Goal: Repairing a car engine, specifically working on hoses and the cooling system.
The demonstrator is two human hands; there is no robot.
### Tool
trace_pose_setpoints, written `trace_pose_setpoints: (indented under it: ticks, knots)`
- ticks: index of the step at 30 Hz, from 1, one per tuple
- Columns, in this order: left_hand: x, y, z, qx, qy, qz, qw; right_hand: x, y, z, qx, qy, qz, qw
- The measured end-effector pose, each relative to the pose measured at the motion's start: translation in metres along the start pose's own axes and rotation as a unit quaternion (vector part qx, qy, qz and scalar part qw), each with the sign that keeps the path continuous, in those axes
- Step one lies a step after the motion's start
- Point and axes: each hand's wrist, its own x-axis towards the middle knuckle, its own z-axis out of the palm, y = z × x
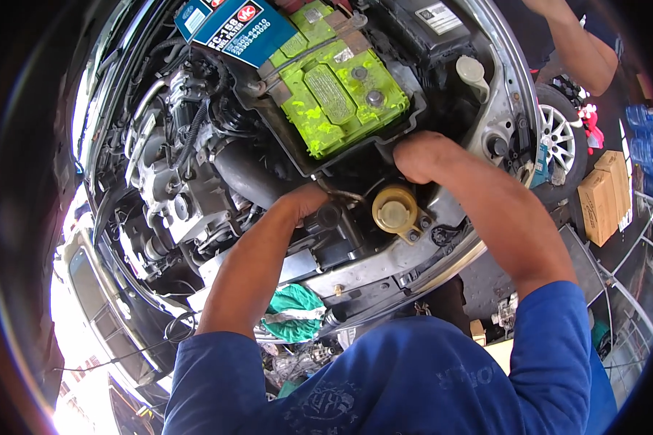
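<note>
Both of my arms reach down into a car's engine bay, on the near side of a lime-yellow car battery [384, 119] in a black tray [283, 134]. My left hand [308, 199] is low between a thick black air hose [243, 170] and a black housing [331, 217]. Its fingers are out of sight among the parts. My right hand [422, 156] goes down beside the tray's near right corner, just beyond a yellowish round cap [395, 209]. Those fingers are hidden too, so what either hand touches cannot be made out.
A blue fuel filter box [250, 32] lies by the battery's far left. The engine [178, 192] is at left. A green cloth [294, 313] hangs at the front edge. Right of the car are a wheel [556, 134], cardboard boxes [598, 199], blue bottles [644, 138] and another person's arm [584, 54].
</note>
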Motion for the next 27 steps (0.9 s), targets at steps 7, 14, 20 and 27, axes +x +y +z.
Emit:
trace_pose_setpoints:
  ticks: [7,14,20,27]
  knots:
    - [-0.003,0.000,0.000,0.031,0.012,-0.005,0.999,-0.002,0.001,0.004,0.022,0.010,-0.044,0.999]
    - [-0.008,0.005,0.003,-0.036,-0.004,-0.039,0.999,-0.002,-0.002,0.001,0.004,0.017,-0.058,0.998]
    - [-0.003,0.007,0.005,-0.031,0.030,-0.104,0.994,-0.005,0.001,0.007,0.109,0.154,-0.114,0.975]
    - [-0.004,0.004,0.004,-0.101,0.003,-0.049,0.994,0.014,0.006,0.036,0.073,0.233,-0.131,0.961]
